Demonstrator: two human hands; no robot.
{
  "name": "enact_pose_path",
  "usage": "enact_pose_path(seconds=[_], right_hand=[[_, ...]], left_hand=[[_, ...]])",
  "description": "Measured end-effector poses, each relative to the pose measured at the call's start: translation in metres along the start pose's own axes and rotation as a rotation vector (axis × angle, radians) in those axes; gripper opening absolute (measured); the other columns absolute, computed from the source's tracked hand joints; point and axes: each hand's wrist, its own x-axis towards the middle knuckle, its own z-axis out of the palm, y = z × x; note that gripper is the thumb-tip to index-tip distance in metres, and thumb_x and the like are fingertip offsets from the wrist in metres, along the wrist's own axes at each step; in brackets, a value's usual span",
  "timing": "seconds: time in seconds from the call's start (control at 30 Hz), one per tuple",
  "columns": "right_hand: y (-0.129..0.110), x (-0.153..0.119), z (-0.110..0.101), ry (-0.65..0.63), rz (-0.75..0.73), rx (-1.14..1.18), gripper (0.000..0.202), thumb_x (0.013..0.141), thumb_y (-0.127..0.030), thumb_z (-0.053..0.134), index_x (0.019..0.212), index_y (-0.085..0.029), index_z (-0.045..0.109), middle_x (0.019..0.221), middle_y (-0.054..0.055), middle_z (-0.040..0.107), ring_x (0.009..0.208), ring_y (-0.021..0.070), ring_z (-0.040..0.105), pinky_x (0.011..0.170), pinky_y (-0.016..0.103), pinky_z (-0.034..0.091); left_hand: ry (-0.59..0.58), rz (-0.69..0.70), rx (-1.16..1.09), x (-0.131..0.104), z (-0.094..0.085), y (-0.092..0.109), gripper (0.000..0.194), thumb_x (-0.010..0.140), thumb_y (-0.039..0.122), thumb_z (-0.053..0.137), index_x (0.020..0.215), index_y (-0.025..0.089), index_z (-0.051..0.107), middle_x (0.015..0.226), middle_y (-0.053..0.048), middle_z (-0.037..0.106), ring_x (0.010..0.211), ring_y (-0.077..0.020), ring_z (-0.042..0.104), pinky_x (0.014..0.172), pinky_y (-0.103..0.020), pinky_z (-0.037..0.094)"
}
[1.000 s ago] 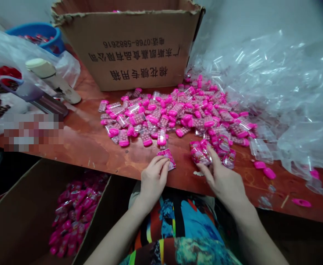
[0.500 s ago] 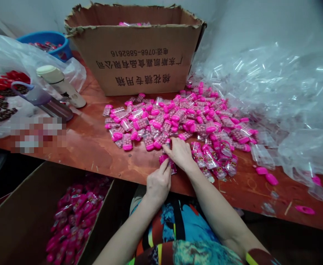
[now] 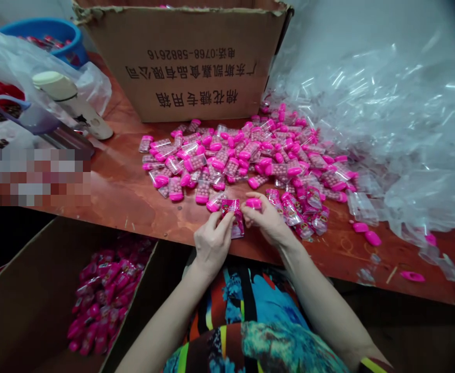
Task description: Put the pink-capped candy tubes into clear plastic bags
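Observation:
Near the table's front edge, my left hand (image 3: 213, 241) pinches a printed pink wrapper (image 3: 237, 228). Just right of it, my right hand (image 3: 265, 216) has its fingers closed round a small bottle with a bright pink cap (image 3: 254, 203); the rest of the bottle is hidden by the fingers. Behind both hands spreads a heap of clear bottles with pink caps and pink beads (image 3: 222, 158). A small pile of printed pink wrappers (image 3: 292, 208) lies beside my right hand.
Behind the heap stands a cardboard box (image 3: 196, 67). Clear plastic pieces (image 3: 367, 114) pile up at the right. A blue basin (image 3: 72, 52), a white bottle (image 3: 62, 93) and plastic bags are at the left. Below the table, an open box (image 3: 21, 274) holds pink packets.
My right hand has moved slightly away from my left and now has a pink-capped bottle in its fingers. The printed wrapper at my left hand shows more fully. The view has shifted slightly.

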Motion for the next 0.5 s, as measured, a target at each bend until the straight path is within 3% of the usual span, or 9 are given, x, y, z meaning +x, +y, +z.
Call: enact_pose_path(seconds=[0.13, 0.2, 0.3, 0.4, 0.5], right_hand=[[0.008, -0.015, 0.003, 0.034, -0.026, 0.025, 0.048, 0.076, -0.033, 0.08, 0.115, -0.022, 0.054, 0.079, -0.006, 0.062, 0.059, 0.009, 0.056, 0.057, 0.024, 0.047], [0.006, -0.016, 0.0, 0.047, -0.048, -0.043, 0.045, 0.078, -0.032, 0.078, 0.115, -0.022, 0.054, 0.079, -0.006, 0.061, 0.058, 0.0089, 0.055, 0.056, 0.024, 0.047], [-0.003, -0.018, -0.008, 0.009, -0.073, -0.163, 0.041, 0.079, -0.031, 0.076, 0.114, -0.022, 0.056, 0.08, -0.006, 0.061, 0.057, 0.0088, 0.055, 0.057, 0.024, 0.046], [-0.01, -0.02, -0.012, -0.045, -0.077, -0.198, 0.04, 0.081, -0.033, 0.075, 0.115, -0.023, 0.057, 0.085, -0.004, 0.062, 0.062, 0.0095, 0.056, 0.06, 0.025, 0.046], [-0.006, -0.021, -0.008, -0.04, -0.037, -0.155, 0.05, 0.077, -0.035, 0.079, 0.119, -0.024, 0.054, 0.09, -0.003, 0.064, 0.065, 0.0107, 0.057, 0.062, 0.026, 0.047]], left_hand=[[0.035, -0.117, -0.35, 0.001, 0.008, 0.014, 0.025, 0.094, 0.033, 0.058, 0.112, 0.023, 0.073, 0.114, -0.012, 0.069, 0.1, -0.0233, 0.066, 0.088, -0.032, 0.049], [0.042, -0.284, -0.607, 0.004, 0.009, 0.018, 0.028, 0.09, 0.036, 0.064, 0.115, 0.023, 0.067, 0.1, -0.007, 0.07, 0.078, -0.0166, 0.066, 0.069, -0.027, 0.051], [-0.127, -0.556, -0.951, 0.013, 0.003, 0.019, 0.042, 0.081, 0.044, 0.074, 0.114, 0.019, 0.064, 0.067, 0.004, 0.06, 0.039, -0.0064, 0.04, 0.038, -0.021, 0.028], [-0.301, -0.612, -1.055, 0.019, -0.004, 0.018, 0.039, 0.076, 0.045, 0.078, 0.094, 0.012, 0.072, 0.05, 0.006, 0.048, 0.037, -0.0041, 0.03, 0.038, -0.022, 0.016], [-0.248, -0.626, -1.112, 0.021, -0.004, 0.018, 0.033, 0.073, 0.041, 0.081, 0.082, 0.01, 0.073, 0.047, 0.005, 0.046, 0.041, -0.0039, 0.033, 0.043, -0.021, 0.017]])
